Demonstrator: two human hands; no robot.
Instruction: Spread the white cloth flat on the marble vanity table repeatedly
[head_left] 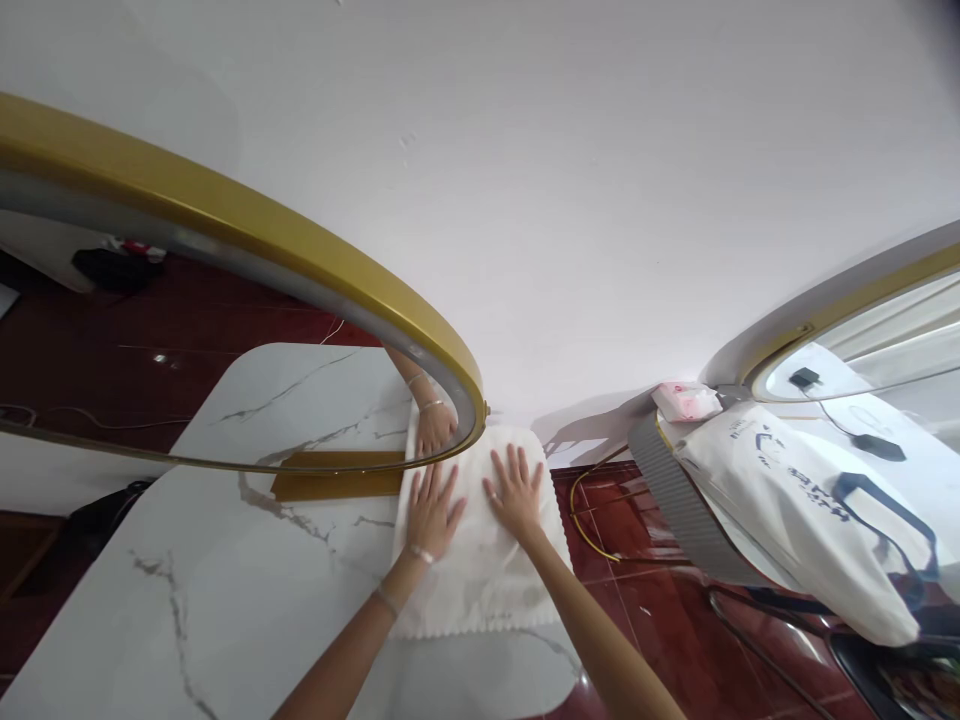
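Note:
A white cloth (480,590) with scalloped edges lies flat at the right end of a marble-patterned white table (247,590). My left hand (433,515) rests palm down on the cloth's left part, fingers spread, a bracelet at the wrist. To its right, my right hand (516,492) also lies flat on the cloth with the fingers apart. Neither hand grips anything. Faint creases and greyish patches show on the cloth below the hands.
A gold-framed round mirror (360,290) stands over the table's back edge and reflects one hand. On the right, a second table holds a white tote bag (795,510) and a pink-and-white tissue pack (686,400). A gold metal stand (581,515) sits on the red tiled floor (637,620).

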